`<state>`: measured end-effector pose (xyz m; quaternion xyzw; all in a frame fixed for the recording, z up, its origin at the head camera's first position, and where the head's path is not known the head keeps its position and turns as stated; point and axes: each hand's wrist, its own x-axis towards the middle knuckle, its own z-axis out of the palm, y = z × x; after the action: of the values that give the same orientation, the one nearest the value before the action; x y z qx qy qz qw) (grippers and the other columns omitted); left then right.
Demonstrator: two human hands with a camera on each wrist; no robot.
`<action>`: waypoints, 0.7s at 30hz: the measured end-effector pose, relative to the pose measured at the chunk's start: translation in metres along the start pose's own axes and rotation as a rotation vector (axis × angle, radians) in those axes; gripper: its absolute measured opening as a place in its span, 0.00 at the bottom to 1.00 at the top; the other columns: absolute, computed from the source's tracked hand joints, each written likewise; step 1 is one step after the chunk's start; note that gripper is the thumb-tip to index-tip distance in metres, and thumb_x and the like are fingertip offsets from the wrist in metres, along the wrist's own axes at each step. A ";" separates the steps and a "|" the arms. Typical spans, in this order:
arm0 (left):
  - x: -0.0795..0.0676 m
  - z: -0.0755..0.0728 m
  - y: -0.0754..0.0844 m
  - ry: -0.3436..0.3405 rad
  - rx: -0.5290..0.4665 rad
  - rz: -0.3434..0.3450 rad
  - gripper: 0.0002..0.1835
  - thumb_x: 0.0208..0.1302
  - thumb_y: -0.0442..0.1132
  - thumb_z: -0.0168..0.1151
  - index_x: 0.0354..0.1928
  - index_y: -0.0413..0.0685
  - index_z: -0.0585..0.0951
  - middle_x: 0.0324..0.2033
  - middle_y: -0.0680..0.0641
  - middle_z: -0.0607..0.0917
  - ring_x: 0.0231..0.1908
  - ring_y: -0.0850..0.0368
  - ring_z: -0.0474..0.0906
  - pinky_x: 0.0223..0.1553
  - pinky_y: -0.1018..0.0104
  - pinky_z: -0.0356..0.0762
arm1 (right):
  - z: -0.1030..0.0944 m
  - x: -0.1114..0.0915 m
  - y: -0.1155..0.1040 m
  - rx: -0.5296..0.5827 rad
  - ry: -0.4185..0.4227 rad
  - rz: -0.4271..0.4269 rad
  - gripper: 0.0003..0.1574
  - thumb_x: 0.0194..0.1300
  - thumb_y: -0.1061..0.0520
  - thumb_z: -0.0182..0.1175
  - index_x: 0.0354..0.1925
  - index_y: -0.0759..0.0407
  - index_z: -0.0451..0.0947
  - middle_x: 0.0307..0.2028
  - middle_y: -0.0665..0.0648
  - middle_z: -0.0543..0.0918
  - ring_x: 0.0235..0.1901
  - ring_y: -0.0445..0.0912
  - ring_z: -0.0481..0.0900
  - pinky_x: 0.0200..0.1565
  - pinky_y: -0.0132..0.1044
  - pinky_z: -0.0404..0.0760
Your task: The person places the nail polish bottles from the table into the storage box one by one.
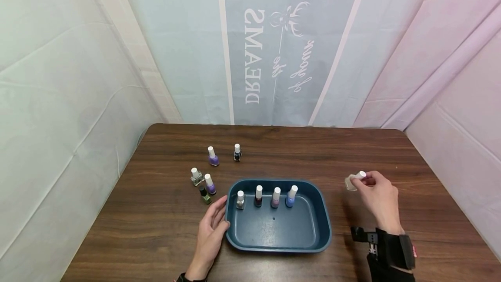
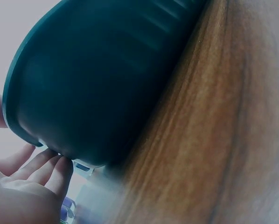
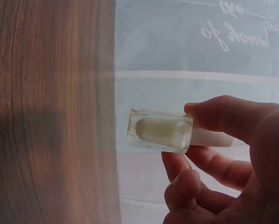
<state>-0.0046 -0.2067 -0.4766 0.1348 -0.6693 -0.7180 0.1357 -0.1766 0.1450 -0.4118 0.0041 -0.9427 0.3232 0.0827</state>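
My right hand (image 1: 377, 197) pinches a nail polish bottle (image 3: 160, 130) with pale, yellowish-clear contents and a white cap, to the right of the tray. In the right wrist view the bottle lies sideways between thumb and fingers, held near its cap. My left hand (image 1: 210, 234) grips the left side of a dark blue tray (image 1: 274, 247), its thumb at the rim and its fingers along the outer wall. Inside the tray a row of nail polish bottles stands near the back: a clear glittery one (image 1: 240, 201), a dark red one (image 1: 258, 197), a pink one (image 1: 275, 199) and a blue one (image 1: 291, 198).
Left of and behind the tray, more polish bottles stand on the wooden table (image 1: 148, 212): a purple one (image 1: 213, 158), a black one (image 1: 237, 154), a glittery one (image 1: 197, 177), a second purple one (image 1: 210, 185) and a green one (image 1: 205, 196). Fabric curtains (image 1: 195, 55) surround the table.
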 end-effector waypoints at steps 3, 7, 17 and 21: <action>-0.001 0.000 0.001 -0.008 0.000 0.011 0.33 0.54 0.20 0.48 0.66 0.37 0.67 0.67 0.38 0.69 0.67 0.43 0.66 0.58 0.79 0.68 | 0.000 -0.001 -0.002 -0.003 0.010 -0.026 0.23 0.65 0.47 0.60 0.43 0.67 0.78 0.36 0.68 0.83 0.33 0.53 0.76 0.25 0.33 0.68; -0.001 0.000 0.002 -0.012 -0.009 0.016 0.33 0.55 0.20 0.48 0.66 0.36 0.66 0.67 0.38 0.68 0.67 0.43 0.66 0.58 0.80 0.68 | -0.001 -0.004 -0.005 0.004 0.020 -0.041 0.22 0.64 0.46 0.60 0.42 0.66 0.78 0.35 0.67 0.83 0.33 0.52 0.76 0.25 0.32 0.67; -0.001 0.000 0.001 -0.007 0.004 0.024 0.33 0.54 0.20 0.48 0.66 0.36 0.67 0.66 0.37 0.69 0.66 0.42 0.67 0.57 0.80 0.69 | -0.005 -0.011 -0.019 0.024 0.014 -0.076 0.22 0.64 0.46 0.61 0.41 0.64 0.79 0.34 0.64 0.84 0.32 0.50 0.75 0.25 0.32 0.67; -0.002 0.000 0.001 -0.008 0.015 0.042 0.32 0.54 0.21 0.49 0.66 0.35 0.67 0.66 0.35 0.69 0.66 0.40 0.67 0.56 0.81 0.70 | -0.005 -0.014 -0.024 0.029 0.005 -0.081 0.21 0.63 0.45 0.61 0.40 0.63 0.79 0.34 0.62 0.84 0.32 0.48 0.75 0.25 0.32 0.67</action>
<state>-0.0031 -0.2058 -0.4760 0.1189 -0.6779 -0.7104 0.1471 -0.1609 0.1284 -0.3957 0.0427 -0.9367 0.3335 0.0979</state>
